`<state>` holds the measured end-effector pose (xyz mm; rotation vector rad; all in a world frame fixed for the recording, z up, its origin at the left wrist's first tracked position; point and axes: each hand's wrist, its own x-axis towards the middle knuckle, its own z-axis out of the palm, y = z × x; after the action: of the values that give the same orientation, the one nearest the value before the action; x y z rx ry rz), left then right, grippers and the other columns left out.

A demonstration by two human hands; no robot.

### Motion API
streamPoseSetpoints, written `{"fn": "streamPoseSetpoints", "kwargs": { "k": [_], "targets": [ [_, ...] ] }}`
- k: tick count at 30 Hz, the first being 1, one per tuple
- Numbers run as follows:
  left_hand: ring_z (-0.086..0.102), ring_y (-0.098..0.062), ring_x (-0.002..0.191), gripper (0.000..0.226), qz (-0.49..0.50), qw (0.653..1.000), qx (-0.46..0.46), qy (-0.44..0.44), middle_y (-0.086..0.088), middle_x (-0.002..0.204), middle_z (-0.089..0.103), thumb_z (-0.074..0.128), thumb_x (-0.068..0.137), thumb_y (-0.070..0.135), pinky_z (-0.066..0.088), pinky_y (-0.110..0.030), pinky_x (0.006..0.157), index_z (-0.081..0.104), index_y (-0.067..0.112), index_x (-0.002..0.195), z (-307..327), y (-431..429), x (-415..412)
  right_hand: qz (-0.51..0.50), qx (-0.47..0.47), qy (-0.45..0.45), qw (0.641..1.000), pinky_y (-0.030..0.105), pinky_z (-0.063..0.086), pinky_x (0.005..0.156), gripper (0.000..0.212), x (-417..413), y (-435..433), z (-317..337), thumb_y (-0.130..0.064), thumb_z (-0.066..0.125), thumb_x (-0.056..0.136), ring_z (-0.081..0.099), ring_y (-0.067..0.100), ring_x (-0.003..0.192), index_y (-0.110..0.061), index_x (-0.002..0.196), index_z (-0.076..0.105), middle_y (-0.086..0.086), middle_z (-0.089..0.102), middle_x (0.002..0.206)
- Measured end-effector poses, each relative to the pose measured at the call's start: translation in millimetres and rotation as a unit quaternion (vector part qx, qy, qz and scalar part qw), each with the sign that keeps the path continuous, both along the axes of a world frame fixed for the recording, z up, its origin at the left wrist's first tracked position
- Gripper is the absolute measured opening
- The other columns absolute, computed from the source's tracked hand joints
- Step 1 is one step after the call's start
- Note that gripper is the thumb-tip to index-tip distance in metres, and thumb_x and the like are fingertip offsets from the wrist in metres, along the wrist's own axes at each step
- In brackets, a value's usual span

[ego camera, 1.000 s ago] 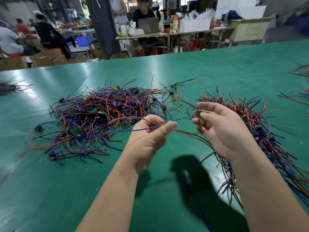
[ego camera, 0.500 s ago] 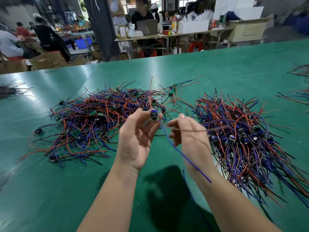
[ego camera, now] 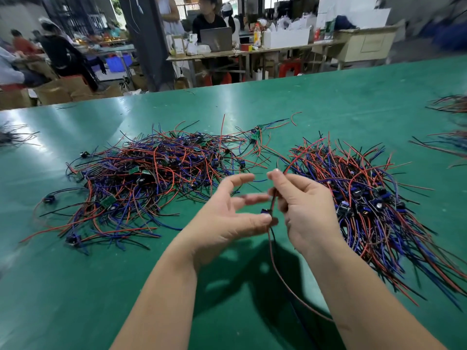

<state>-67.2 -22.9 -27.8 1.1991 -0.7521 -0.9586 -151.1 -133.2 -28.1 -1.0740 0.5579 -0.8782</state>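
Observation:
Two heaps of red, blue and black wires with small black and blue parts lie on the green table (ego camera: 75,286): a tangled left heap (ego camera: 151,178) and a combed right heap (ego camera: 374,208). My right hand (ego camera: 305,210) is held above the table between them and grips one wired piece (ego camera: 269,215) by its red lead, which runs up past the fingers and trails down toward me. My left hand (ego camera: 227,218) is beside it with fingers spread and blurred, and its thumb touches the small part.
More wire bundles lie at the far right edge (ego camera: 449,137) and far left edge (ego camera: 12,135) of the table. Beyond the table's back edge stand work benches (ego camera: 252,51), cardboard boxes (ego camera: 63,89) and several people.
The small blue part has passed from my left fingers to hang by my right hand. My left hand has opened. The right hand has shifted right and turned upright.

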Motion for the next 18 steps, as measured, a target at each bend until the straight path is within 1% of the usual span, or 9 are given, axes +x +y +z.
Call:
{"fn": "streamPoseSetpoints", "kwargs": {
  "k": [3,6,9,11,12,13,15,17,18],
  "targets": [
    [0.068,-0.017,0.074,0.067,-0.118,0.99,0.078,-0.027,-0.007,0.086,0.071,0.076,0.072,0.0,0.055,-0.025,0.066,0.046,0.02,0.128,-1,7,-1,-0.031,0.025,-0.045,0.998,0.013,0.032,0.042,0.016,-3,-4,5,-0.013,0.066,0.086,0.04,0.003,0.043,-0.009,0.071,0.07,0.0,0.06,0.053],
    [0.071,-0.019,0.078,0.051,-0.196,0.97,0.135,-0.046,-0.007,0.082,0.072,0.069,0.075,-0.008,0.056,-0.025,0.066,0.053,0.018,0.117,-3,9,-4,-0.045,0.081,-0.086,0.992,0.012,0.03,0.04,0.018,-7,-11,11,-0.013,0.06,0.091,0.041,0.003,0.04,-0.011,0.075,0.069,-0.001,0.065,0.059],
    [0.071,-0.023,0.087,0.042,-0.197,0.971,0.132,-0.007,-0.008,0.08,0.072,0.066,0.078,-0.011,0.058,-0.03,0.071,0.058,0.009,0.114,-3,10,-1,-0.083,0.123,-0.099,0.984,0.013,0.037,0.045,0.017,-10,-18,16,-0.022,0.052,0.097,0.048,0.004,0.042,-0.011,0.09,0.064,0.003,0.064,0.078],
    [0.071,-0.024,0.088,0.047,-0.158,0.98,0.117,0.003,-0.011,0.087,0.073,0.073,0.073,-0.002,0.058,-0.029,0.072,0.058,0.009,0.116,1,10,4,-0.111,0.116,-0.083,0.983,0.016,0.041,0.051,0.011,-10,-20,16,-0.021,0.048,0.099,0.057,0.007,0.051,-0.015,0.103,0.056,0.002,0.058,0.094],
    [0.072,-0.023,0.086,0.053,-0.116,0.987,0.106,0.011,-0.013,0.091,0.074,0.077,0.069,0.003,0.058,-0.027,0.069,0.057,0.01,0.117,2,9,6,-0.118,0.09,-0.068,0.987,0.017,0.042,0.055,0.012,-9,-18,15,-0.017,0.048,0.098,0.06,0.006,0.057,-0.02,0.108,0.053,0.001,0.056,0.101],
    [0.072,-0.022,0.085,0.058,-0.06,0.993,0.095,0.026,-0.015,0.094,0.073,0.078,0.066,0.007,0.057,-0.024,0.067,0.055,0.012,0.119,3,7,8,-0.123,0.044,-0.042,0.991,0.019,0.044,0.06,0.019,-9,-14,14,-0.012,0.05,0.095,0.06,0.004,0.063,-0.026,0.108,0.05,0.001,0.054,0.107],
    [0.072,-0.019,0.077,0.063,0.064,0.993,0.075,0.065,-0.016,0.091,0.074,0.077,0.062,0.009,0.056,-0.021,0.062,0.052,0.011,0.12,2,0,12,-0.123,-0.098,0.051,0.986,0.016,0.045,0.073,0.037,-10,-2,10,-0.007,0.058,0.085,0.055,-0.005,0.07,-0.036,0.104,0.048,0.001,0.048,0.119],
    [0.071,-0.015,0.066,0.057,0.153,0.981,0.062,0.104,-0.013,0.083,0.074,0.075,0.068,0.004,0.055,-0.02,0.058,0.052,0.01,0.12,0,-5,14,-0.068,-0.227,0.146,0.96,0.003,0.04,0.074,0.047,-10,12,8,-0.009,0.065,0.078,0.055,-0.005,0.079,-0.042,0.106,0.046,-0.002,0.038,0.125],
    [0.069,-0.013,0.061,0.055,0.173,0.976,0.056,0.121,-0.011,0.08,0.074,0.074,0.069,0.004,0.055,-0.019,0.056,0.053,0.01,0.119,-1,-6,15,-0.023,-0.269,0.192,0.944,0.003,0.041,0.078,0.05,-10,17,5,-0.012,0.069,0.077,0.056,0.0,0.091,-0.043,0.109,0.045,-0.002,0.033,0.13]
  ]
}}
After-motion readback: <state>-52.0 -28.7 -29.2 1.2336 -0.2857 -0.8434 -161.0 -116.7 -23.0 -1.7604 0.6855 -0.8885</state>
